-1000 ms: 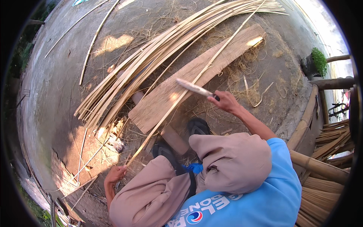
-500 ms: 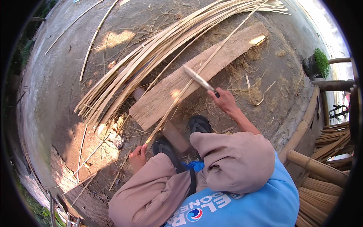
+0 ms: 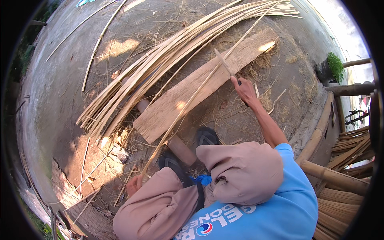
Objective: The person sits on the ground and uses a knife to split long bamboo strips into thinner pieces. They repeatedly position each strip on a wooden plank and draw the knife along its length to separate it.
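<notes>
My right hand [image 3: 245,91] is closed round the dark handle of a knife [image 3: 225,64], whose pale blade lies across a long thin bamboo strip [image 3: 196,95]. That strip runs at a slant over a wide wooden plank [image 3: 168,108]. Low beside my left knee, my left hand [image 3: 134,185] grips the strip's near end; my knee hides part of this hand. The plank's near end rests over a round log [image 3: 182,150] between my sandalled feet.
Beyond the plank lies a big bundle of bamboo strips [image 3: 160,60]. Fine shavings [image 3: 294,80] litter the concrete floor. On the right stand a bamboo railing [image 3: 320,134], more stacked strips [image 3: 340,204] and a potted green plant [image 3: 335,67]. Woven matting [image 3: 64,180] lies at lower left.
My right hand and the knife have moved farther away along the strip, up the plank. My left hand has drawn back toward me with the strip's near end.
</notes>
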Motion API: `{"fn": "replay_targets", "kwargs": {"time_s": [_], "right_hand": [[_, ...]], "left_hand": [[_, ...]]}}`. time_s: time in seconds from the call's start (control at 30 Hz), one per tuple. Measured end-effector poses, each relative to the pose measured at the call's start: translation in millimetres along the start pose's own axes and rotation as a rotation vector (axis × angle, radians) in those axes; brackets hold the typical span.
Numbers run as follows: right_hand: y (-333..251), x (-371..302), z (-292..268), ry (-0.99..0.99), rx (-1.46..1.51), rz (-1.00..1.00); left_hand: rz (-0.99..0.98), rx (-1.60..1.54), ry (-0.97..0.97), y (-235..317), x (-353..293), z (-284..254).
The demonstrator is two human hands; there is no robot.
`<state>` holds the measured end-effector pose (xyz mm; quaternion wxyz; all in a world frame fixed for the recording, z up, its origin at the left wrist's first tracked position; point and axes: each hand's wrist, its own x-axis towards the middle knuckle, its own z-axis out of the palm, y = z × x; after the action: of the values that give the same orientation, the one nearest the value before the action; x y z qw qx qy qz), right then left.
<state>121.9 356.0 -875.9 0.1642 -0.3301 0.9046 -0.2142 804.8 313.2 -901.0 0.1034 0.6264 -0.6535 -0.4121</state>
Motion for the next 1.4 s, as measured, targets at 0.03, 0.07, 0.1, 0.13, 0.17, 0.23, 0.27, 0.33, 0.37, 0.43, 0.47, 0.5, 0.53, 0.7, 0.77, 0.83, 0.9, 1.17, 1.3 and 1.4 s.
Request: {"fn": "replay_targets", "kwargs": {"time_s": [0.03, 0.07, 0.1, 0.13, 0.17, 0.23, 0.27, 0.33, 0.37, 0.43, 0.47, 0.5, 0.53, 0.7, 0.77, 0.83, 0.9, 1.17, 1.3, 1.4], "right_hand": [[-12.7, -22.2, 13.4, -0.104, -0.033, -0.139], [-22.5, -47.9, 25.4, -0.221, -0.059, -0.274], [-22.7, -53.0, 29.0, -0.229, -0.079, -0.319], [-22.8, -56.8, 32.6, -0.238, -0.099, -0.366], [-24.7, -60.8, 36.8, -0.247, -0.115, -0.413], [-8.0, -12.2, 13.3, -0.161, -0.033, -0.126], [1.7, 10.0, -2.8, -0.102, -0.045, -0.090], [10.9, 16.0, -2.1, 0.002, -0.025, -0.061], [-12.3, 0.2, 7.4, -0.117, -0.030, -0.096], [-27.1, -38.4, 23.1, -0.222, -0.056, -0.264], [-18.1, -55.1, 37.5, -0.219, -0.082, -0.396], [-14.3, -61.4, 42.8, -0.212, -0.108, -0.534], [-5.2, -38.6, 30.9, -0.266, -0.104, -0.343], [38.6, 72.6, -41.6, 0.068, -0.158, 0.116], [51.1, 87.5, -42.1, 0.131, -0.115, 0.203], [46.1, 70.1, -22.6, 0.043, -0.059, 0.137], [-18.6, 16.2, 29.3, -0.081, 0.080, -0.021], [-22.4, -80.2, 59.2, -0.153, 0.027, -0.180], [56.2, 52.8, -35.8, 0.097, -0.085, 0.052], [57.8, 59.8, -23.1, 0.148, -0.083, -0.011]], "left_hand": [[0.008, 0.070, -0.029, 18.0, -0.9, -4.3], [0.018, 0.140, -0.052, 39.3, -3.6, -10.8], [0.018, 0.169, -0.048, 43.5, -6.8, -15.9], [0.004, 0.167, -0.052, 35.4, -12.7, -22.7], [-0.025, 0.149, -0.050, 21.7, -20.0, -31.8], [-0.068, 0.108, -0.058, -1.0, -26.6, -44.4], [-0.074, 0.093, -0.068, -5.0, -22.3, -46.6], [-0.076, 0.079, -0.093, -3.4, -16.9, -44.4], [-0.094, 0.082, -0.090, -4.2, -20.3, -48.5], [-0.135, 0.074, -0.106, -12.6, -29.6, -63.2], [-0.163, 0.066, -0.119, -20.7, -34.6, -73.9], [-0.202, 0.050, -0.132, -31.7, -40.9, -86.8], [-0.239, 0.041, -0.142, -42.6, -47.2, -99.9], [-0.313, 0.031, -0.229, -63.6, -41.7, -139.7], [-0.292, 0.009, -0.270, -63.0, -29.9, -146.5], [-0.321, 0.008, -0.280, -73.6, -23.8, -153.0], [-0.466, 0.081, -0.141, -117.7, -47.4, -167.6], [-0.583, 0.275, -0.270, -57.6, -10.6, -181.0], [-0.517, 0.339, -0.253, -54.2, 14.6, -185.4], [-0.419, 0.387, -0.155, -61.8, 16.9, -175.8]]}}
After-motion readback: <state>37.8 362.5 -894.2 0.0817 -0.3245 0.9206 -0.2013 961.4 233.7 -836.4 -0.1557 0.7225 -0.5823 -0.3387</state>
